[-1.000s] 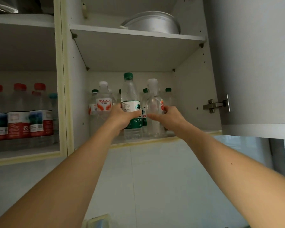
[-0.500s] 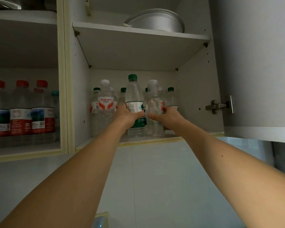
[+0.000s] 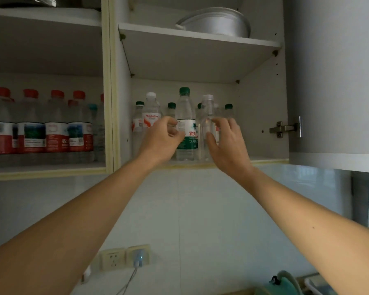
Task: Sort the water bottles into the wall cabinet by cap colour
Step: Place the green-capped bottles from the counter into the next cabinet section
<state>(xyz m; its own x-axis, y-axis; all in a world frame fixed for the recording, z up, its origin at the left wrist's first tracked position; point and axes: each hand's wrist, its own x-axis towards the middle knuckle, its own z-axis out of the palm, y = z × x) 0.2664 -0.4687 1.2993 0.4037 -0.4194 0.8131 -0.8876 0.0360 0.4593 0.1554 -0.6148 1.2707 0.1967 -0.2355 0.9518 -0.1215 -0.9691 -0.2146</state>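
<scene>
1. Hands: left hand (image 3: 161,140) and right hand (image 3: 227,143) loosely spread, holding nothing.
2. Tall clear plastic green-capped bottle (image 3: 186,124) stands on right compartment's shelf (image 3: 264,161), between both hands.
3. Clear white-capped bottle (image 3: 207,122) at its 3 o'clock.
4. Red-capped bottles (image 3: 30,124) at 9 o'clock, left compartment.

The wall cabinet's lower right shelf (image 3: 271,161) carries green-capped bottles (image 3: 185,124) and white-capped bottles (image 3: 151,116), standing upright; the tallest green-capped one is near the front edge. The lower left shelf (image 3: 45,170) holds a row of red-capped bottles (image 3: 31,126). On the upper right shelf (image 3: 200,37) rests a metal basin (image 3: 217,23).
</scene>
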